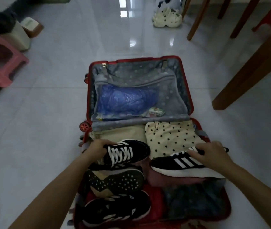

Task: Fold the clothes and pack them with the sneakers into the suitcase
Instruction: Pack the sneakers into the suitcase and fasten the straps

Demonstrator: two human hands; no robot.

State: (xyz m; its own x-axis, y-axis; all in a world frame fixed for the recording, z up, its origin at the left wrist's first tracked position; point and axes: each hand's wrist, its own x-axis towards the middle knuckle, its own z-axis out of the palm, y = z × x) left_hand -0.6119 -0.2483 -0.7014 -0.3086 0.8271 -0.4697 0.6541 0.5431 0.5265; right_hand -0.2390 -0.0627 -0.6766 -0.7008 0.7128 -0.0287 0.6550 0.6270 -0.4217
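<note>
Fingers (104, 147) of left hand (96, 148) curled round the heel of a black sneaker (126, 152), lower centre of frame, gripping it firmly. Right hand (211, 153) at lower right, fingers spread and pressed flat on the striped sneaker (181, 164), pinning rather than pinching. Both shoes sitting inside the near half of the red suitcase (191, 90), on top of a pink garment (172, 180). Two more dark sneakers, one sole-up (115, 180), one on its side (116, 210), already lying at lower left. Folded polka-dot cloth (169, 138) and a plain cream piece (121, 133) tucked behind, mid-frame. Far half holding a blue bag (128, 100) under mesh. Looks nearly packed: clothes folded and in, shoes being settled. Still to come, probably: final nudging and closing the case. More spotted fabric (167, 18) at top centre on the floor, possibly unpacked, hard to say.
</note>
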